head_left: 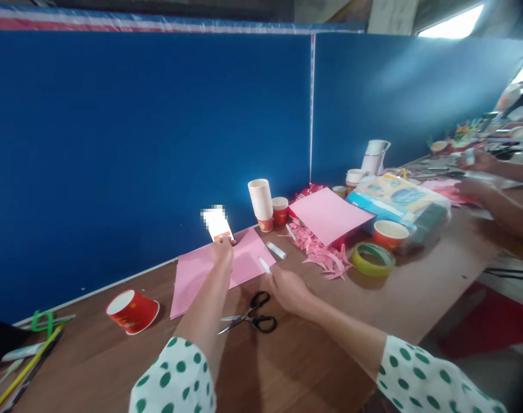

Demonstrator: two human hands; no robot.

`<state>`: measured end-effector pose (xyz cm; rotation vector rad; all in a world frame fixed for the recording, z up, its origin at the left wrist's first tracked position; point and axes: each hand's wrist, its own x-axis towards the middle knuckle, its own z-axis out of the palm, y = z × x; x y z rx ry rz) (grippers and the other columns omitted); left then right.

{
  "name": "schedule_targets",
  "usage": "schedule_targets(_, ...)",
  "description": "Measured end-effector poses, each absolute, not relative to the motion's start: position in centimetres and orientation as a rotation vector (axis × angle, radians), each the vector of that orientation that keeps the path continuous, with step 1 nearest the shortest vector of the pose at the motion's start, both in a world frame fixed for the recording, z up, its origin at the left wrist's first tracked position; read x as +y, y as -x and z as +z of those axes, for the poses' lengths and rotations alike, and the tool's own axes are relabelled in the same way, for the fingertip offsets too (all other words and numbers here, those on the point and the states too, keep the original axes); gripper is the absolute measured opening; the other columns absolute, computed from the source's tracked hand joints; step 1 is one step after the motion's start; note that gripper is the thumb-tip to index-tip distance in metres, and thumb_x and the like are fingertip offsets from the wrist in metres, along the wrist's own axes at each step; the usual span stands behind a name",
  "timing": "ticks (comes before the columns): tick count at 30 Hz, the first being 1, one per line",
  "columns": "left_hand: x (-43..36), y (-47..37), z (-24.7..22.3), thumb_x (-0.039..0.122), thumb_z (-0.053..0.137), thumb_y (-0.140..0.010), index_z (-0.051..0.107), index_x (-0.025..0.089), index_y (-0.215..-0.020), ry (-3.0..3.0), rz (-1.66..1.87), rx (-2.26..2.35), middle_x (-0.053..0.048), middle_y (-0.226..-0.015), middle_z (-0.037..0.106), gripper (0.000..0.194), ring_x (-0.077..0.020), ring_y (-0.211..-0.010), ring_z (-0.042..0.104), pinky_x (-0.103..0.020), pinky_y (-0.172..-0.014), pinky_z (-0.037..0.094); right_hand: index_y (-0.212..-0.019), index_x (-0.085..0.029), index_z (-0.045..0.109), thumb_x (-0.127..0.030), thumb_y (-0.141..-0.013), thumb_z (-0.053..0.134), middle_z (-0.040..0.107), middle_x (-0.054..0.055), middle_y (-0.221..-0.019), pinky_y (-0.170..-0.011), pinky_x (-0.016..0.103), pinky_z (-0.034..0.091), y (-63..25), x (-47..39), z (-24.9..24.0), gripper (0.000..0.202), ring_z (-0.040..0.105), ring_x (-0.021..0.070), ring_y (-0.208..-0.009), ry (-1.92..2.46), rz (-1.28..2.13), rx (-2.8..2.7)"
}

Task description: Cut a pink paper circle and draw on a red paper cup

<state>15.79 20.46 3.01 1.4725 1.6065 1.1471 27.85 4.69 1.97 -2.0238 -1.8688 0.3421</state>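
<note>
My left hand [222,250] is closed on the lower end of a phone [221,228] with a bright screen, partly blurred out, by the blue partition. Under that hand lie sheets of pink paper [192,282]. My right hand [291,291] grips a slim white pen [264,264], its tip over the paper's right edge. Scissors with black handles [249,319] lie spread on the table between my forearms. Just beyond the right hand is a white glue stick [276,250]. A red paper cup [133,311] rests on its side to the left.
Stacked paper cups [261,202] stand against the partition [158,126]. To the right are a pink sheet [330,213], pink paper strips [326,252], yellow-green tape [373,261], a red cup [390,234] and a plastic pack [399,195]. Another person's hands [480,163] are at far right.
</note>
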Motion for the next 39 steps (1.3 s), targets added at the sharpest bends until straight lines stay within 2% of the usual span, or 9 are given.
schedule_targets(4,18.9,-13.3,2.5,0.036,0.048,-0.077,0.067,0.015,-0.077,-1.886,0.934,1.622,-0.011,-0.081,0.065,0.028,-0.027,-0.08,0.059,-0.036,-0.069,0.042,-0.105,-0.014,0.05,-0.03,-0.093,0.031,0.067,0.01,-0.084,-0.061,0.025,0.037,-31.4,4.5,2.7,0.028,0.062,0.0195,-0.073,2.089,0.249,-1.8)
schedule_targets(8,17.1,-11.4,1.2,0.031,0.047,-0.079,0.065,0.018,-0.101,-2.184,0.768,1.64,-0.014,-0.104,0.061,0.031,-0.0301,-0.096,0.055,-0.04,-0.08,0.039,-0.119,-0.012,0.044,-0.022,-0.088,0.039,0.066,0.012,-0.09,-0.067,0.027,0.038,-35.9,4.8,2.5,0.033,0.062,0.0215,-0.081,2.219,0.154,-1.692)
schedule_targets(11,16.6,-10.7,0.6,0.032,0.046,-0.081,0.064,0.018,-0.103,-2.309,0.647,1.636,-0.014,-0.1,0.061,0.032,-0.0288,-0.098,0.054,-0.039,-0.083,0.039,-0.111,-0.014,0.051,-0.025,-0.088,0.042,0.064,0.015,-0.101,-0.075,0.032,0.039,-37.9,4.7,1.9,0.027,0.06,0.0262,-0.092,2.297,0.067,-1.665)
schedule_targets(14,16.4,-10.6,-0.1,0.033,0.042,-0.084,0.064,0.019,-0.101,-2.375,0.568,1.634,-0.012,-0.095,0.062,0.032,-0.0256,-0.095,0.054,-0.037,-0.085,0.039,-0.111,-0.016,0.052,-0.029,-0.088,0.045,0.063,0.015,-0.104,-0.078,0.037,0.039,-38.2,4.3,1.4,0.027,0.06,0.0287,-0.093,2.349,0.005,-1.672)
schedule_targets(17,15.8,-10.6,-0.7,0.03,0.04,-0.085,0.058,0.018,-0.111,-2.483,0.562,1.669,-0.012,-0.105,0.06,0.034,-0.0247,-0.102,0.051,-0.036,-0.088,0.038,-0.107,-0.016,0.055,-0.03,-0.089,0.044,0.065,0.016,-0.098,-0.076,0.037,0.04,-37.7,3.8,1.0,0.025,0.061,0.0288,-0.089,2.374,-0.017,-1.7)
schedule_targets(21,13.5,-11.1,-0.8,0.028,0.044,-0.084,0.048,0.018,-0.123,-2.683,0.634,1.587,-0.012,-0.117,0.054,0.041,-0.0254,-0.11,0.046,-0.038,-0.093,0.037,-0.095,-0.016,0.06,-0.02,-0.088,0.04,0.067,0.015,-0.085,-0.067,0.031,0.039,-36.4,3.1,1.0,0.021,0.062,0.0251,-0.079,2.335,0.024,-1.781)
schedule_targets(24,11.2,-11.9,-0.4,0.025,0.042,-0.085,0.048,0.019,-0.122,-2.732,0.704,1.414,-0.01,-0.118,0.054,0.038,-0.0251,-0.114,0.044,-0.04,-0.096,0.034,-0.09,-0.019,0.061,-0.014,-0.084,0.043,0.067,0.008,-0.082,-0.064,0.025,0.037,-35.2,3.0,1.1,0.019,0.062,0.0197,-0.076,2.206,0.104,-1.906)
schedule_targets(29,8.6,-12.9,0.1,0.026,0.046,-0.084,0.059,0.021,-0.1,-2.677,0.67,1.098,-0.006,-0.102,0.061,0.021,-0.0211,-0.1,0.052,-0.037,-0.089,0.039,-0.106,-0.019,0.055,-0.018,-0.086,0.043,0.067,0.005,-0.089,-0.065,0.023,0.035,-33.8,4.0,1.3,0.024,0.061,0.0179,-0.08,1.993,0.218,-2.066)
schedule_targets(39,7.8,-12.9,-0.6,0.025,0.046,-0.084,0.063,0.021,-0.1,-2.586,0.646,1.046,-0.007,-0.105,0.062,0.024,-0.0216,-0.102,0.054,-0.038,-0.091,0.041,-0.097,-0.02,0.053,-0.018,-0.085,0.046,0.066,0.004,-0.086,-0.062,0.023,0.03,-31.7,5.8,1.5,0.015,0.06,0.018,-0.08,1.812,0.311,-2.18)
